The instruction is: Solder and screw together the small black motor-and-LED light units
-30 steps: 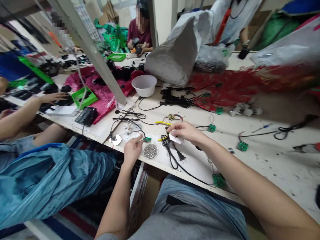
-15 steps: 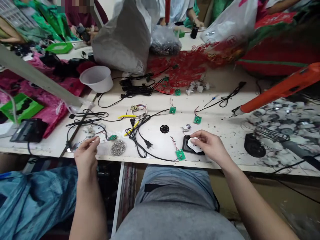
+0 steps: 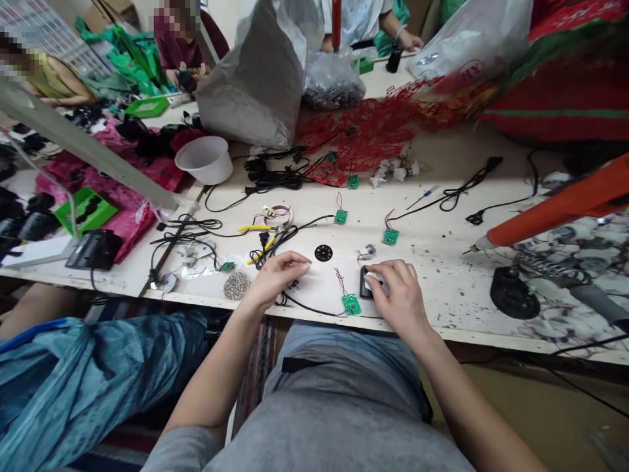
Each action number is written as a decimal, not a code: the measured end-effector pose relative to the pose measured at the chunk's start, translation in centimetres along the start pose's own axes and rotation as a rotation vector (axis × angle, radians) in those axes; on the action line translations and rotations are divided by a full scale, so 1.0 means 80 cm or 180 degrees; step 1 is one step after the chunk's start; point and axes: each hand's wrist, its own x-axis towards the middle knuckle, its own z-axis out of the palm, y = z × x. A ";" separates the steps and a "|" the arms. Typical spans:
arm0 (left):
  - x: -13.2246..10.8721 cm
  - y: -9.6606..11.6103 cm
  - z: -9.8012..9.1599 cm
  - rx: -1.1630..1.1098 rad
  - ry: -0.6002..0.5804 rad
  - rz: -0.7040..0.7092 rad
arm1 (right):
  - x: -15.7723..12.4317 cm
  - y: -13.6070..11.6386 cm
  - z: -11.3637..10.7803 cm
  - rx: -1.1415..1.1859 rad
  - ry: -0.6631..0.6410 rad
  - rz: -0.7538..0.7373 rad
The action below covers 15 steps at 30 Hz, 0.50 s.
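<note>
My right hand [image 3: 397, 294] presses down on a small black plastic housing [image 3: 365, 282], with a white piece [image 3: 374, 280] showing under its fingers. My left hand [image 3: 276, 280] lies over the black power cord [image 3: 307, 307], its fingers together and pointing right, and holds nothing I can see. The cord's plug is mostly hidden under this hand. Between the hands sit a round black disc [image 3: 323, 253] and, nearer the front edge, a green circuit board [image 3: 351, 303] with thin red wires.
An orange-handled soldering iron [image 3: 555, 212] lies at the right, over a heap of metal parts. A round tray of small metal parts [image 3: 236, 286] sits left of my left hand. Loose cords, boards, a white bowl [image 3: 204, 160] and a grey sack [image 3: 250, 82] stand beyond; co-workers sit farther off.
My view has swung right. My left hand has moved right, from beside the round tray to over the power cord. My right hand has stayed on the black housing.
</note>
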 end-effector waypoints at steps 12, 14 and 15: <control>0.029 -0.029 0.051 0.2582 -0.0169 0.1029 | -0.013 -0.007 -0.040 -0.0186 0.0457 -0.0325; 0.029 -0.032 0.050 0.2775 -0.0173 0.1099 | -0.026 -0.008 -0.061 -0.0232 0.0673 -0.0265; 0.029 -0.034 0.049 0.2854 -0.0177 0.1130 | -0.034 -0.007 -0.072 -0.0284 0.0811 -0.0198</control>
